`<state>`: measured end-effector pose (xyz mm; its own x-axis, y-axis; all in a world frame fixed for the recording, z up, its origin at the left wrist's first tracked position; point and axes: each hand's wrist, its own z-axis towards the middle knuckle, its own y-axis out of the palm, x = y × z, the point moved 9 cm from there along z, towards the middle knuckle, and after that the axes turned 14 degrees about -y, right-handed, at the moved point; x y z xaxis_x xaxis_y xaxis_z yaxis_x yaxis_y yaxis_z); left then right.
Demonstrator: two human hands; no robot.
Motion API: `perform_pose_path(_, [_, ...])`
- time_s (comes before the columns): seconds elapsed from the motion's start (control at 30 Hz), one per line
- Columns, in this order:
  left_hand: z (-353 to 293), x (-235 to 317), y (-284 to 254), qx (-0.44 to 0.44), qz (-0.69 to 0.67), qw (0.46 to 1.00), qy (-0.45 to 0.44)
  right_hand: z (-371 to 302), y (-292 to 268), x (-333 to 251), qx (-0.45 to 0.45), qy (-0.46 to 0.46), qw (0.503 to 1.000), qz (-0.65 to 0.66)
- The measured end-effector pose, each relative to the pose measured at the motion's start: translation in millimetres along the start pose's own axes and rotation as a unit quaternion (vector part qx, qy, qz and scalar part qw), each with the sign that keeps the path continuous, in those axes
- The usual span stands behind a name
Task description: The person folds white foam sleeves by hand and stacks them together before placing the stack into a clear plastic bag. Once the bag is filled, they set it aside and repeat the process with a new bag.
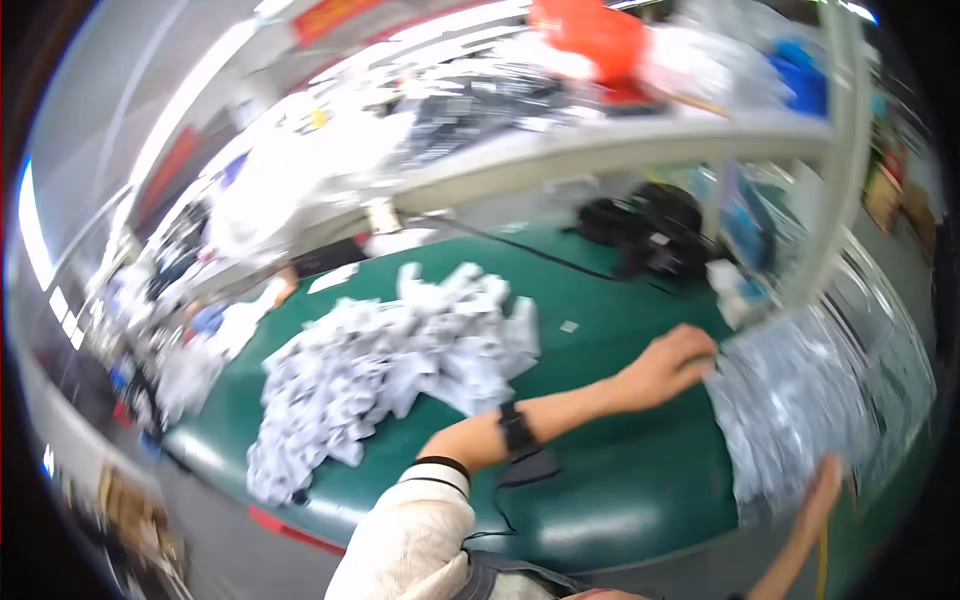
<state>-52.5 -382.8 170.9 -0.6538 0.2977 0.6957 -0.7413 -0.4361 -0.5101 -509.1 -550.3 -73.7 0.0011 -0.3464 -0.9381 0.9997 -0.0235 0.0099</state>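
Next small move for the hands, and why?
Probably close the left hand on the plastic bags: its fingertips are right by the pile's left edge, and the right hand is at the lower side, perhaps steadying it; contact is unclear.

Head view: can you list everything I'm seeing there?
Worktable: one, green, centre.
Crumpled pieces: many, whitish, heaped on the table's left.
Flat packages: count unclear, silvery, table's right end.
Bundle: apparently one, black, table's far side.
Cable: one, black, left of the bundle.
Shelf: one, pale, beyond the table.
Bulky item: one, red, on the shelf.
Container: one, blue, shelf's right end.
Ceiling lights: several, white, upper left.
Other shelf goods: many, mixed, blurred.
Strap: one, black, left forearm.
Left hand: one, bare, by the packages' left edge.
Right hand: one, bare, by their lower edge.
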Motion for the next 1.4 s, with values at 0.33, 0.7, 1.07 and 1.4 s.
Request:
perform_pose_path(0.33, [-24.7, 160.3, -559.1, 0.385, 0.460, 0.795, -0.094, -78.3, 251.6, -277.9, -0.128, -0.406, 0.882, -0.201])
perform_pose_path(0.7, [44.8, 37.7, -504.8, 0.199, 0.562, 0.722, -0.351, -166.4, 361.2, -289.5, -0.396, -0.301, 0.862, -0.099])
perform_pose_path(1.07, [-28.7, 174.0, -329.4, 0.047, 0.287, 0.948, 0.132, -192.0, 352.7, -249.4, -0.377, 0.048, 0.910, 0.167])
perform_pose_path(1.4, [-268.1, 3.4, -164.6, -0.218, 0.317, 0.921, -0.052, -252.4, 430.4, -177.2, -0.472, 0.329, 0.734, 0.360])
